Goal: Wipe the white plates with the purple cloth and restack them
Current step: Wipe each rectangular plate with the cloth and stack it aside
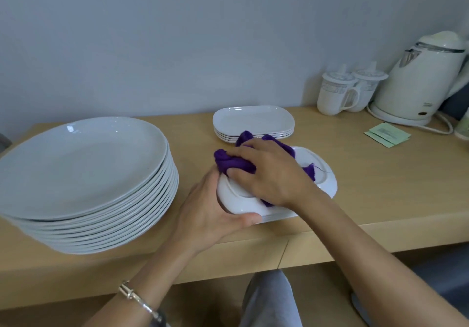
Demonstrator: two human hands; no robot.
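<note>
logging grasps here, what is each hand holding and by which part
Left hand grips the white oblong plate by its left end. Right hand clutches the bunched purple cloth around its middle, pressed on that plate.

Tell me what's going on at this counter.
A person is wiping a plate with the cloth. The left hand grips the plate's near corner close to the counter's front edge. The right hand presses the bunched cloth onto it. The plate seems to be underside up. A low stack of oblong plates sits behind, and a tall stack of round plates stands to the left. A kettle and two mugs stand at the far right.
</note>
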